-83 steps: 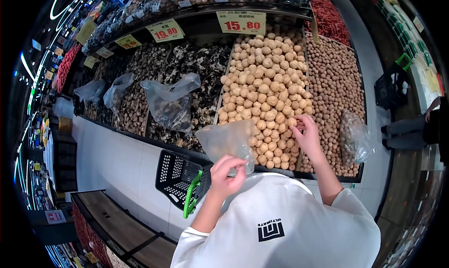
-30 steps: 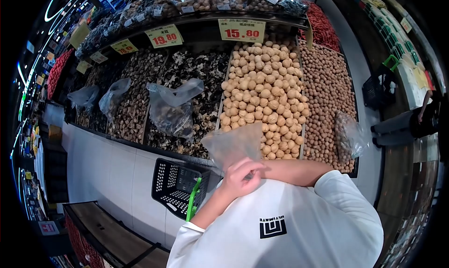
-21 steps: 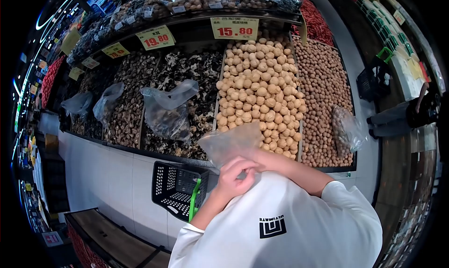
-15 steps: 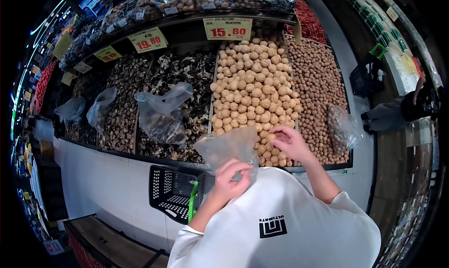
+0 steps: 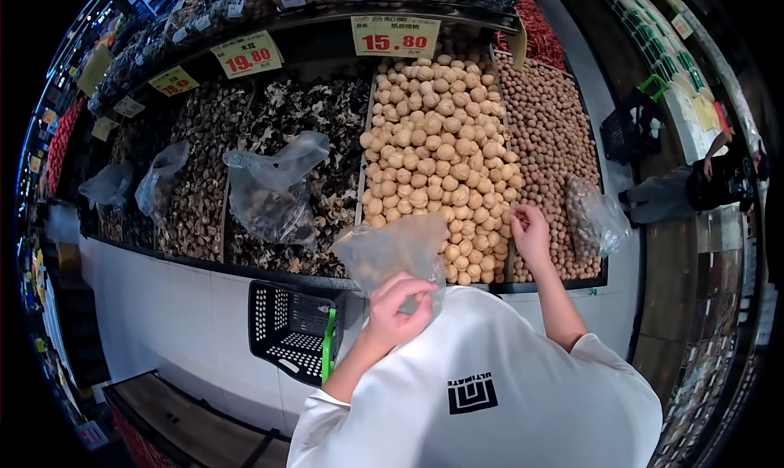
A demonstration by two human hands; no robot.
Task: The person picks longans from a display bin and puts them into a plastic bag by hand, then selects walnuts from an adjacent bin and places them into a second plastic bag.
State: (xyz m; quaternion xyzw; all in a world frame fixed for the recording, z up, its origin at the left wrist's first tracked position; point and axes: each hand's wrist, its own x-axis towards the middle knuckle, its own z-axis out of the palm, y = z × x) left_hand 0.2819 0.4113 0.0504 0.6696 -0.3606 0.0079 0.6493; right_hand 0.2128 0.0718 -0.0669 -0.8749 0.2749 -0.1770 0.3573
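Observation:
My left hand [image 5: 400, 306] is closed on the gathered edge of a clear plastic bag [image 5: 388, 246], which spreads over the front of the walnut bin. Pale walnuts [image 5: 437, 141] are heaped in that bin. At its right edge, beside the smaller brown nuts [image 5: 547, 125], is my right hand [image 5: 532, 233]. Its fingers are curled together, and what lies between the fingertips is hidden.
Left of the walnuts lies black fungus [image 5: 314, 109], with a plastic bag [image 5: 278, 186] on it. A filled bag [image 5: 594, 215] rests at the right corner. The black basket [image 5: 290, 329] stands on the floor. A person [image 5: 694, 186] is at the right.
My right hand has moved right, from the front of the walnuts to the bin's right edge. My left hand keeps its hold on the plastic bag. The view has shifted slightly.

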